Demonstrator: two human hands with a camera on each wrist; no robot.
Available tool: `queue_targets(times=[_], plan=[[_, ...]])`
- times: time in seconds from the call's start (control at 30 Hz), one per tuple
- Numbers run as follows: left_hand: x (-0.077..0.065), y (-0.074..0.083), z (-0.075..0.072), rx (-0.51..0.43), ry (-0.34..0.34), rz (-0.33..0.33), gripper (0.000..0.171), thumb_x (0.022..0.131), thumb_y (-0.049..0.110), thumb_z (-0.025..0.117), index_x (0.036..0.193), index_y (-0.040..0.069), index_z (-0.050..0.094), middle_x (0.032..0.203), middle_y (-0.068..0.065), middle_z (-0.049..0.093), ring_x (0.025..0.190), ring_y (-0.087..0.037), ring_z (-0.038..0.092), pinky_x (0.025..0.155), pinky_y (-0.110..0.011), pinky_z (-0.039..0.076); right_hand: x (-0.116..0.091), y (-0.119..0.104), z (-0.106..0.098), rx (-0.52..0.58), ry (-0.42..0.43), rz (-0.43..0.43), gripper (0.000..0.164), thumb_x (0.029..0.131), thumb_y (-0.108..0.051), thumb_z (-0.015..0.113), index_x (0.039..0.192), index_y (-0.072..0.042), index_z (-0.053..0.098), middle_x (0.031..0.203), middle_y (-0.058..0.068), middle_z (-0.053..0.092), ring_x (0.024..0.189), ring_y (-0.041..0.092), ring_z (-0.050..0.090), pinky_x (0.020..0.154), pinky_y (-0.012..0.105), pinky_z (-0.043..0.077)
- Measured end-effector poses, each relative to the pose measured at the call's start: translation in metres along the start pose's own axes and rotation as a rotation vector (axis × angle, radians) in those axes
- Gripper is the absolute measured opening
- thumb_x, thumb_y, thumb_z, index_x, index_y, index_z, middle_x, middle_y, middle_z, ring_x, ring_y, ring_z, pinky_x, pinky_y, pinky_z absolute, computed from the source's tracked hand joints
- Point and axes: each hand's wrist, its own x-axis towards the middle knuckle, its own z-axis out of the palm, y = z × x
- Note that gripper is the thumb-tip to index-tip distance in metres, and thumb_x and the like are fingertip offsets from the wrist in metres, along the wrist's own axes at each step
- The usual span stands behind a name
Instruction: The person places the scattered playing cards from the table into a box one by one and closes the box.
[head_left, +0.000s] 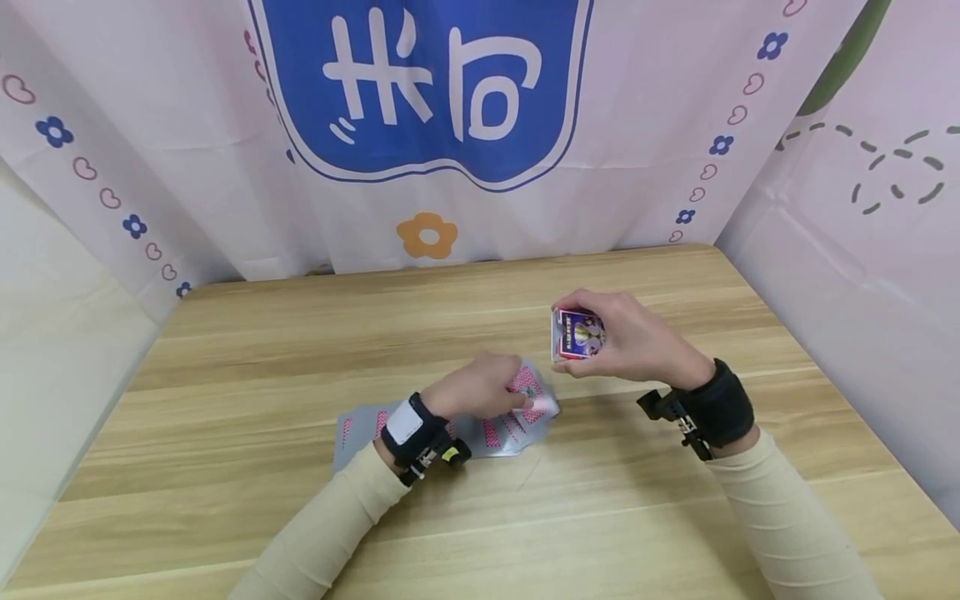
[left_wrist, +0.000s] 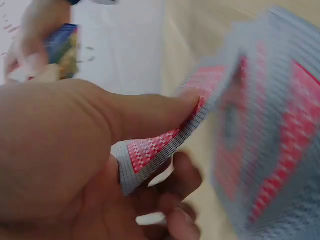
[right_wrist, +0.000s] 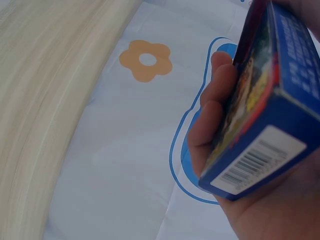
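My left hand (head_left: 480, 387) pinches some playing cards (head_left: 534, 408) at the right end of a spread of cards; their backs are grey-bordered with a red checked pattern. In the left wrist view the thumb lies over the pinched cards (left_wrist: 155, 150), with curled fingers beneath. More cards (left_wrist: 280, 140) fan out beside them, blurred. To the right and raised off the table, my right hand (head_left: 637, 342) grips a small card box (head_left: 580, 333) with a colourful picture on its face. Seen from the right wrist, the box (right_wrist: 262, 157) has blue sides and a barcode on one end.
The cards (head_left: 360, 425) spread leftward under my left wrist on a wooden table (head_left: 300, 333). A white cloth (head_left: 637, 125) with a blue emblem hangs behind the table's far edge, and more cloth (head_left: 862, 275) hangs along the right side.
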Motion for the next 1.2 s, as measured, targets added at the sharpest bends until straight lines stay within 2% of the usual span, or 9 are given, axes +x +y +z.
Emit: queue_targets(times=[0.07,0.13,0.23,0.4,0.53,0.63,0.73,0.87,1.2], plan=[[-0.004,0.000,-0.005,-0.122,-0.018,0.042,0.015,0.105,0.018,0.064,0.108,0.006,0.055,0.082,-0.002,0.051,0.070,-0.016,0.051,0.061,-0.028,0.041,0.000,0.000,0.000,0.004,0.001,-0.001,0.065,0.079,-0.027,0.093,0.133,-0.007,0.063,0.112,0.008,0.074,0.089,0.015,0.068,0.076,0.027,0.060],[-0.008,0.001,-0.011,-0.234,-0.019,0.081,0.014,0.107,0.016,0.058,0.114,0.006,0.052,0.081,-0.002,0.052,0.068,-0.014,0.049,0.059,-0.026,0.040,0.000,0.000,0.000,0.003,0.004,-0.009,0.065,0.078,-0.026,0.093,0.133,-0.007,0.063,0.111,0.008,0.074,0.089,0.015,0.068,0.076,0.027,0.060],[-0.014,0.002,-0.022,-0.348,0.030,0.108,0.016,0.109,0.017,0.055,0.118,0.006,0.048,0.080,-0.002,0.054,0.067,-0.013,0.048,0.061,-0.026,0.039,0.000,0.001,-0.001,0.000,0.007,-0.019,0.065,0.078,-0.024,0.093,0.132,-0.005,0.064,0.110,0.009,0.074,0.088,0.015,0.068,0.075,0.027,0.059],[-0.020,0.007,-0.034,-0.511,0.210,0.112,0.018,0.111,0.020,0.053,0.123,0.010,0.045,0.083,-0.004,0.059,0.067,-0.018,0.046,0.062,-0.028,0.036,0.000,0.002,-0.002,-0.001,0.008,-0.020,0.065,0.078,-0.025,0.094,0.131,-0.004,0.063,0.110,0.009,0.074,0.087,0.015,0.067,0.074,0.026,0.059],[-0.025,0.017,-0.036,-0.669,0.372,0.103,0.023,0.111,0.021,0.052,0.130,0.011,0.045,0.086,-0.005,0.060,0.072,-0.019,0.048,0.062,-0.027,0.035,0.000,0.002,-0.003,0.003,0.012,-0.001,0.066,0.077,-0.026,0.094,0.132,-0.005,0.064,0.110,0.009,0.074,0.086,0.015,0.067,0.074,0.026,0.058],[-0.028,0.025,-0.036,-0.743,0.452,0.108,0.026,0.111,0.021,0.052,0.134,0.011,0.044,0.087,-0.005,0.059,0.076,-0.019,0.052,0.063,-0.026,0.036,0.000,0.002,-0.004,0.002,0.017,0.022,0.066,0.077,-0.027,0.094,0.132,-0.005,0.064,0.109,0.008,0.074,0.085,0.014,0.067,0.073,0.026,0.058],[-0.030,0.031,-0.035,-0.776,0.476,0.130,0.028,0.111,0.019,0.053,0.136,0.011,0.043,0.088,-0.005,0.058,0.078,-0.020,0.054,0.066,-0.026,0.038,0.000,0.001,-0.004,-0.005,0.021,0.035,0.066,0.078,-0.029,0.094,0.132,-0.005,0.064,0.107,0.008,0.074,0.084,0.014,0.066,0.071,0.025,0.057],[-0.032,0.036,-0.033,-0.765,0.478,0.147,0.028,0.111,0.019,0.052,0.136,0.011,0.042,0.087,-0.005,0.057,0.078,-0.021,0.055,0.067,-0.026,0.039,0.000,0.000,-0.004,-0.007,0.024,0.043,0.066,0.078,-0.029,0.094,0.132,-0.005,0.064,0.106,0.008,0.074,0.083,0.014,0.067,0.071,0.025,0.057],[-0.032,0.040,-0.025,-0.735,0.476,0.072,0.025,0.111,0.025,0.052,0.131,0.015,0.041,0.086,-0.004,0.058,0.079,-0.026,0.055,0.062,-0.028,0.035,-0.001,-0.002,-0.004,-0.022,0.032,0.053,0.066,0.078,-0.027,0.094,0.132,-0.005,0.063,0.112,0.009,0.074,0.088,0.016,0.067,0.075,0.026,0.059]])
